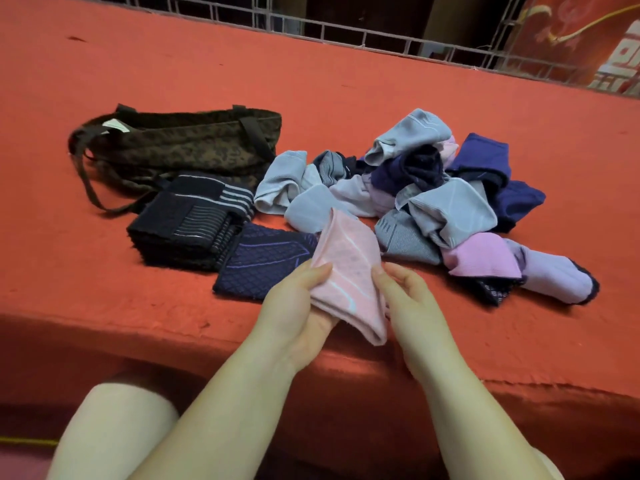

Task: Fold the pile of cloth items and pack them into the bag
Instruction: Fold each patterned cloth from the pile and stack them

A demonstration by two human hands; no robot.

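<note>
- Gripping a pink cloth [348, 271] above the near edge of the red table [104, 289], the left hand [298, 306] curls its fingers round one side; the right hand [405, 299] pinches the other
- beyond, a folded dark stack [187, 220] and a loose pile [433, 202]
- farthest, the patterned bag [180, 143]

Just one view here, head-mounted, looking forward and steeply down over a red-covered surface [173, 81]. Wide-angle, so edges bow a bit. Pretty close in: forearms entering from the bottom edge, left hand [294, 306] and right hand [408, 303] sitting lower center. Bag [180, 143] at left of center, pile of cloth items [433, 188] at right of center. Metal railing [346, 29] across the top, far side. No second view to overlap with.
</note>
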